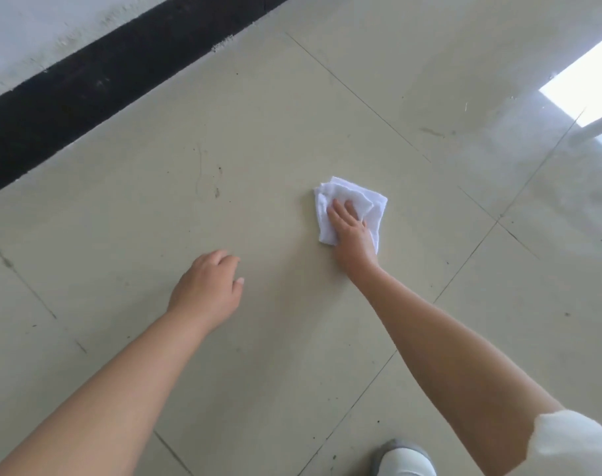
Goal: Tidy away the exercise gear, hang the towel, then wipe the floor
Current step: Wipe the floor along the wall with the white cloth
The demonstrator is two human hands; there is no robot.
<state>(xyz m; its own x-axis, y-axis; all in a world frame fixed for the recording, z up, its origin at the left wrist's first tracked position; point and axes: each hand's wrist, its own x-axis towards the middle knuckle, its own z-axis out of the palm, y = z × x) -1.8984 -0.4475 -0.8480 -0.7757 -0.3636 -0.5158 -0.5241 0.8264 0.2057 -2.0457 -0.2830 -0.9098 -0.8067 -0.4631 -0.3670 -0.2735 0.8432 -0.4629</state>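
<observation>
The right hand (349,231) presses flat, fingers straight, on a white cloth (347,204) lying on the tiled floor (258,149). The left hand (207,286) hangs relaxed above the tiles, holding nothing.

Bare forearms, white short sleeve (574,441) on right arm, grey-and-white shoe (404,460)

Bright, soft daylight, window glare on the glossy floor (498,108) upper right, slight overall blur.

White cloth (353,207) — beige tiles (265,173), black skirting (97,84).
</observation>
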